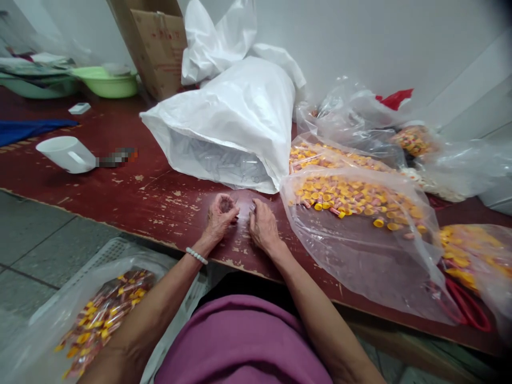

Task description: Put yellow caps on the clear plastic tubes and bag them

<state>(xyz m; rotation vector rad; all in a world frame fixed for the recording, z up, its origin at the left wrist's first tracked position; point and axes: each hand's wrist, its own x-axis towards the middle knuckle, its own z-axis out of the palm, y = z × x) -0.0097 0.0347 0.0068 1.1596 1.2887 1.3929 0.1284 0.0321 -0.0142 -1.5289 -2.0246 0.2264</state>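
Note:
My left hand (221,217), with a beaded bracelet at the wrist, is over the worn red table with its fingers curled round something too small and blurred to name. Close by on its right, my right hand (263,224) has curled fingers, and what they hold, if anything, is hidden. Just beyond both hands lies a white sack (240,106), its mouth facing me, with clear plastic tubes (224,162) inside. To the right, a clear plastic bag (340,266) holds many small pieces with yellow caps (340,194).
A white mug (62,153) lies on the left of the table (160,200), near a green basin (106,82) and a cardboard box (162,53). Below the front edge is a bag of yellow-capped tubes (106,314). More bags crowd the right.

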